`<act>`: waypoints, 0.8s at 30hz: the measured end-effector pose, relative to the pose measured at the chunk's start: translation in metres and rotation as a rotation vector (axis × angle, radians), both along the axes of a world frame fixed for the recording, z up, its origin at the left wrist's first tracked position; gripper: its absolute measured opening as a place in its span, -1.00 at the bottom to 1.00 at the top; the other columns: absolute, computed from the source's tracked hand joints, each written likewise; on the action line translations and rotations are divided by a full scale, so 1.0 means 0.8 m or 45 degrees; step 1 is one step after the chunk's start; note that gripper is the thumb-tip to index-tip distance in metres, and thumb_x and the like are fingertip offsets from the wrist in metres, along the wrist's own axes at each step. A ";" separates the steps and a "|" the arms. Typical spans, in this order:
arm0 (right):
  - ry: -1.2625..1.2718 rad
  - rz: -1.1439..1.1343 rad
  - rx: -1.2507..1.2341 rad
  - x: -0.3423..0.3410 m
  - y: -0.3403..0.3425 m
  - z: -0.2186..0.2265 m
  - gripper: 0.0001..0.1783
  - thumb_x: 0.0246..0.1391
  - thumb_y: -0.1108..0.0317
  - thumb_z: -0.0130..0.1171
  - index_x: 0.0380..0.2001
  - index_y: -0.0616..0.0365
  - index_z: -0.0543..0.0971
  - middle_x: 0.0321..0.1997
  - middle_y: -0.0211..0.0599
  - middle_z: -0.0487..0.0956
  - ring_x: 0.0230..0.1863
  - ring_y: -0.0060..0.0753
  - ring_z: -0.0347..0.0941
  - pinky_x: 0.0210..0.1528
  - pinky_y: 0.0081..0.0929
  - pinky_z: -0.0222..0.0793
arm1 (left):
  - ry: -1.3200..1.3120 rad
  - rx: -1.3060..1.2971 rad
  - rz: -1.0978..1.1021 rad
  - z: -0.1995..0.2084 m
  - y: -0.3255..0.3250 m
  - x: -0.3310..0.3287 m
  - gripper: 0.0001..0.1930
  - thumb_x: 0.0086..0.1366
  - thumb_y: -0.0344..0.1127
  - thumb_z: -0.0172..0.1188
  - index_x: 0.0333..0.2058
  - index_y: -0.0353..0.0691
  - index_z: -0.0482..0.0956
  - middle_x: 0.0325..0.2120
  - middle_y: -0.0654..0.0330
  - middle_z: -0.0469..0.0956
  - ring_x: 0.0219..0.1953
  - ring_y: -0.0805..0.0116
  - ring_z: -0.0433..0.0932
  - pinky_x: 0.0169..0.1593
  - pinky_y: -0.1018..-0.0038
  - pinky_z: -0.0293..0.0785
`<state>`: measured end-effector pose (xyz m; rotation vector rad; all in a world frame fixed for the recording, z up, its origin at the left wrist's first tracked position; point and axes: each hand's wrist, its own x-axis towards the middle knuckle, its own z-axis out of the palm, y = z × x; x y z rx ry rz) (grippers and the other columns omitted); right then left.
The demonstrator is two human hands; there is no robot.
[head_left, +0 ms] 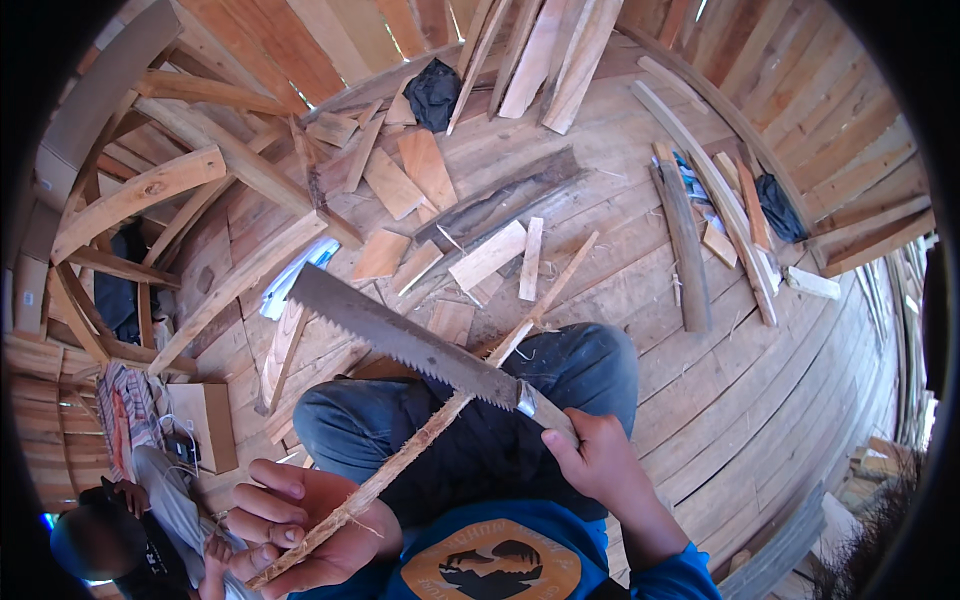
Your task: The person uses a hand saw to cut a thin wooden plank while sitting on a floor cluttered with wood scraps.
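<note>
Wood strip (405,460) should probably be braced firmer and the saw (410,345) drawn in long, light strokes, left hand (310,525) kept well clear of the teeth (420,368). 1 saw and 1 strip get counted. The strip's slanted near left toward far right under the saw, loosely pinched by the left hand; the handle's (548,413) gripped by the right hand (602,457).
</note>
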<state>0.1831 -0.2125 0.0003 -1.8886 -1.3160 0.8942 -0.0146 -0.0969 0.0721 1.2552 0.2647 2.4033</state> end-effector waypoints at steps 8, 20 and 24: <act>-0.048 -0.273 -0.074 0.040 0.005 -0.047 -0.46 0.13 0.02 0.11 -0.64 0.35 0.49 -0.69 0.17 0.41 -0.54 0.22 0.44 -0.54 -0.13 0.30 | 0.048 0.039 -0.054 -0.002 -0.010 -0.006 -0.66 0.28 0.01 0.14 -0.50 -0.10 0.36 -0.62 0.33 0.19 -0.52 0.46 0.10 -0.35 0.46 0.06; -0.217 -0.313 0.021 0.049 0.010 -0.078 -0.46 0.08 -0.01 0.14 -0.66 0.31 0.46 -0.68 0.16 0.42 -0.54 0.27 0.41 -0.52 -0.09 0.32 | 0.088 0.087 -0.066 -0.005 -0.016 -0.016 -0.67 0.27 -0.03 0.17 -0.53 -0.07 0.32 -0.62 0.35 0.20 -0.52 0.48 0.12 -0.37 0.49 0.02; -0.197 -0.373 0.040 0.029 0.008 -0.066 -0.45 0.09 0.00 0.14 -0.67 0.32 0.46 -0.68 0.18 0.42 -0.54 0.27 0.41 -0.53 -0.07 0.30 | 0.092 0.006 -0.180 -0.007 -0.016 -0.015 -0.65 0.26 -0.01 0.18 -0.53 -0.08 0.32 -0.62 0.32 0.18 -0.52 0.47 0.12 -0.37 0.47 0.05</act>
